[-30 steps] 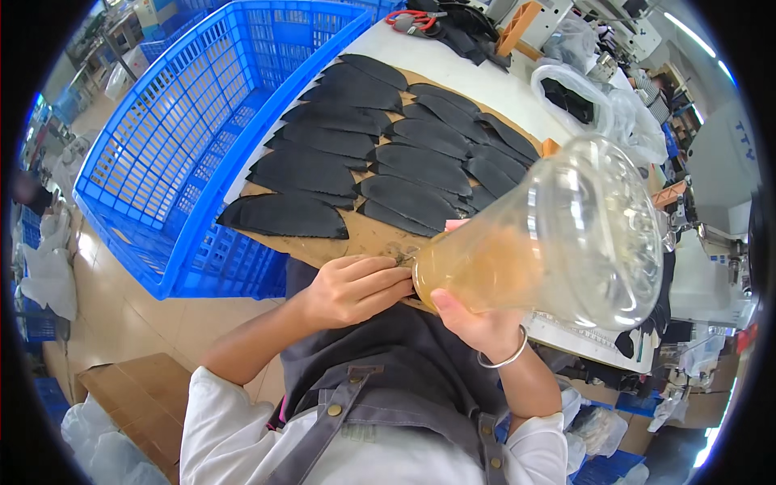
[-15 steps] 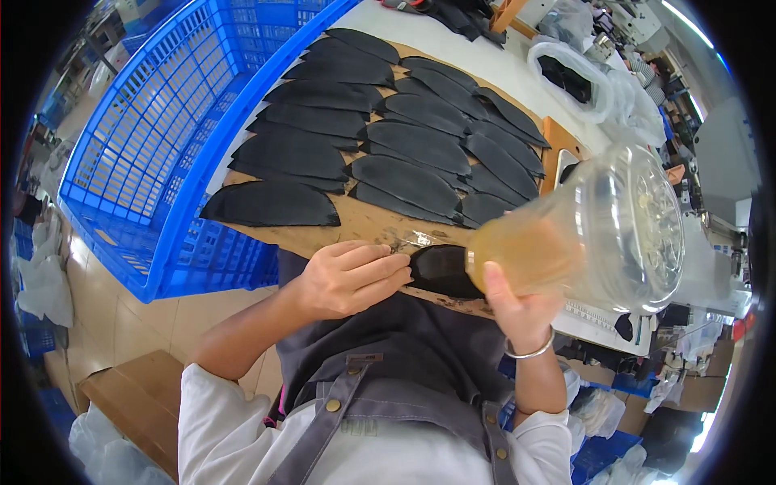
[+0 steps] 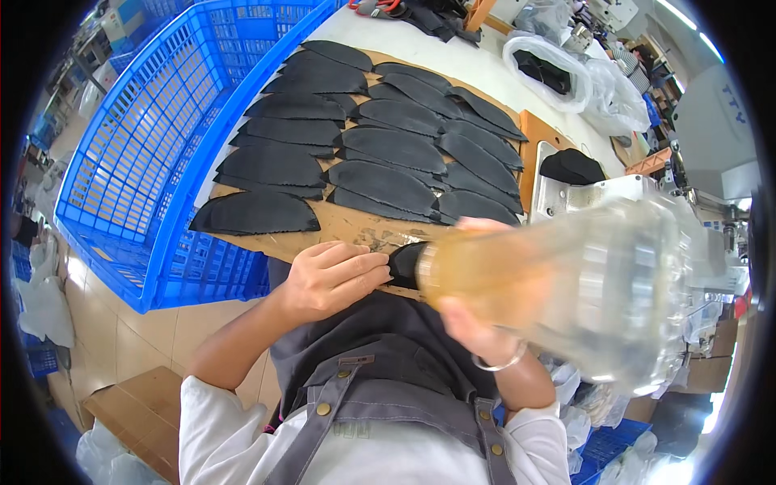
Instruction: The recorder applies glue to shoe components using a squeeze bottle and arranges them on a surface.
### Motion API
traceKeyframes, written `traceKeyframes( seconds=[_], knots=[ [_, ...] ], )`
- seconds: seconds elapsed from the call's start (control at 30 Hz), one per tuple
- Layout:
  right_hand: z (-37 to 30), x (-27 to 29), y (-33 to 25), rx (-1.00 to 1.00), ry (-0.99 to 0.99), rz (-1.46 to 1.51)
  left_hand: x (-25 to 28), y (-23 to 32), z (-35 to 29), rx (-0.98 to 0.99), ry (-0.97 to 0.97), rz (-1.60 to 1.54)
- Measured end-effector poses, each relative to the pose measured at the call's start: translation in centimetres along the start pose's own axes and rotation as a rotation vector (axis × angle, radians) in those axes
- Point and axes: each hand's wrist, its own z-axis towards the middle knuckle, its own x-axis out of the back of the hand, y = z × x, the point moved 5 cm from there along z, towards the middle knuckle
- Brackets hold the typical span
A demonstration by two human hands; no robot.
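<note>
Held a flared, see-through container (image 3: 566, 283) with an amber-tinted narrow end in the right hand (image 3: 477, 330), with fingers wrapped around that end and thumb on the near side. Had it lying sideways, narrow end toward the left hand (image 3: 333, 281), wide end off to the right and blurred. Touched the left end of a flat, black, curved piece (image 3: 404, 263) with the left fingers bunched narrowly together; could not tell whether pinching or merely pressing. Had that piece at the near edge of a brown cardboard sheet (image 3: 343, 221), partly hidden behind the container. Saw black, leaf-shaped pieces (image 3: 392, 147) overlapping in rows farther across the sheet. Saw the sheet on a white desk (image 3: 453, 61), just beside a large blue plastic lattice basket (image 3: 175, 220) on the left.
</note>
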Motion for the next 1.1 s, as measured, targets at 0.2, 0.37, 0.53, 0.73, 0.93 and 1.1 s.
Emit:
traceKeyframes(
  seconds=[0.2,0.37,0.53,0.73,0.93,1.1],
  knots=[
    [0.4,-0.4,2.4,0.326,-0.145,-0.559,0.7,0.5,0.6,0.062,-0.008,-0.008],
    [-3.1,7.3,-0.7,0.361,0.014,-1.245,0.5,0.7,0.9,0.001,-0.043,0.069],
    [-6.3,15.8,-0.1,0.282,0.551,-0.755,0.9,0.7,3.4,0.169,-0.166,-0.052],
    [-7.1,15.5,0.5,0.222,0.7,-0.144,-1.8,2.8,9.3,0.169,-0.353,-0.179],
    [-7.1,14.2,2.5,0.107,0.573,0.098,-7.0,3.7,11.1,0.1,-0.65,-0.082],
    [-7.3,14.5,2.5,0.076,0.577,0.179,-7.7,4.0,10.7,0.092,-0.69,-0.094]
  ],
)
